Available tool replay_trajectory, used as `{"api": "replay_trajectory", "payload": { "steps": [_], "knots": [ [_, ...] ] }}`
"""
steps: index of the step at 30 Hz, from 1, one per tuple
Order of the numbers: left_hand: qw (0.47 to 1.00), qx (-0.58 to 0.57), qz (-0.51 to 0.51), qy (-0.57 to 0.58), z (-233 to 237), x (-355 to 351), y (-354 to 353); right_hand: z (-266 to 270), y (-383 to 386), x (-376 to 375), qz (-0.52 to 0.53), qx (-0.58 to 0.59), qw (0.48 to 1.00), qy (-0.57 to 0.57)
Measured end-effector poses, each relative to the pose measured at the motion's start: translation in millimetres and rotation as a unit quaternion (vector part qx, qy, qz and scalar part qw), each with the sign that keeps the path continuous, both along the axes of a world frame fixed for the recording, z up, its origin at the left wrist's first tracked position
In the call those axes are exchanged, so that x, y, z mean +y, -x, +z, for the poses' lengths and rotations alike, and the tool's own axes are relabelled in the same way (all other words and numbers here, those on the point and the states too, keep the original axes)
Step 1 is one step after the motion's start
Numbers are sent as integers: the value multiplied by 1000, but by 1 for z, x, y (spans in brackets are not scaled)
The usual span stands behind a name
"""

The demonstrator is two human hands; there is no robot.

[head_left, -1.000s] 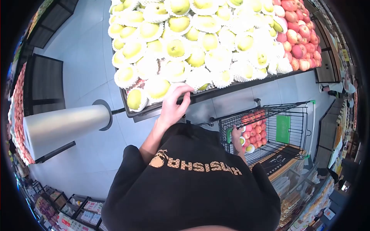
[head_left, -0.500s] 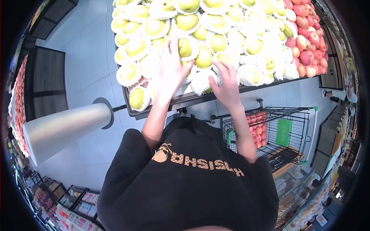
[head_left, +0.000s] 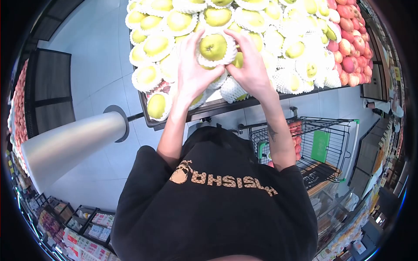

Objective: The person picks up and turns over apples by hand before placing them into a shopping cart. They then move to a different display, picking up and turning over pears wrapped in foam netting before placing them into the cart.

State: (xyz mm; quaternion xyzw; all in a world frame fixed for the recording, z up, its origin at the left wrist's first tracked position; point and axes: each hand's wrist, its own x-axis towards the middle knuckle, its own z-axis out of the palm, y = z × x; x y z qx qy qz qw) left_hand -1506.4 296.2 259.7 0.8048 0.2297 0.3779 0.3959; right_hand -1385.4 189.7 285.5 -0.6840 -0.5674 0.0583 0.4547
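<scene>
Between my two hands is a yellow-green pear (head_left: 213,47) in a white foam net, its end turned up toward me. My left hand (head_left: 191,71) curves round its left side, and my right hand (head_left: 251,67) curves round its right side. Both thumbs meet below the fruit. Many similar pears in foam nets lie under and around my hands on the display stand (head_left: 196,114). A white foam net (head_left: 233,90) around another fruit lies just below my right hand.
Red apples (head_left: 348,48) fill the stand's right end. A shopping cart (head_left: 305,143) stands at my right, with red fruit seen through it. A large roll of clear plastic bags (head_left: 74,145) sticks out at the left. Shelves (head_left: 93,226) with packaged goods stand lower left.
My hands, apart and resting among the pears before, have come together around one netted pear. My right hand has moved up and left. The pear is lifted and shows its end.
</scene>
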Motion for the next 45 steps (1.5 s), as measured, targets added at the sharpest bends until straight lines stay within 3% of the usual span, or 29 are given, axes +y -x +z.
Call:
{"api": "replay_trajectory", "payload": {
  "steps": [2,3,5,7,9,11,13,15,17,19,21,24,29,31,35,37,44,45],
  "knots": [
    [984,-80,-79,141,7,-11,14,18,14,-21,-3,33,999,-23],
    [984,-76,-80,142,9,-17,23,25,24,-35,-8,89,996,-11],
    [897,-149,-227,347,12,-31,42,29,46,-59,-11,149,989,2],
    [871,-124,-255,402,15,-53,58,22,67,-78,-71,24,997,-22],
    [744,-136,-259,600,17,-81,69,6,80,-91,-71,46,996,-7],
    [727,-117,-243,632,17,-102,78,1,89,-100,-37,130,990,-42],
    [707,-94,-233,661,12,-111,85,7,91,-111,-35,133,990,-24],
    [696,-90,-282,655,3,-116,91,7,90,-120,8,181,983,8],
    [709,-72,-302,633,2,-119,90,5,89,-131,13,202,979,7],
    [785,-76,-293,541,4,-128,86,2,87,-140,22,222,975,7],
    [782,-71,-275,555,7,-138,82,-4,87,-147,-1,235,972,-18],
    [850,-115,-268,438,15,-149,74,-6,91,-160,-20,244,969,-24],
    [902,-116,-239,339,18,-162,71,-19,100,-179,-15,312,950,-27],
    [894,-120,-229,366,21,-168,69,-16,104,-187,74,534,841,-41],
    [908,-116,-215,341,20,-184,68,-16,101,-202,114,607,784,-63],
    [911,-125,-213,330,17,-187,68,-18,101,-206,123,625,760,-130],
    [928,-124,-216,277,10,-189,71,-15,90,-215,94,588,794,-121],
    [926,-106,-211,295,13,-192,72,-17,88,-216,97,545,824,-119]
  ]
}}
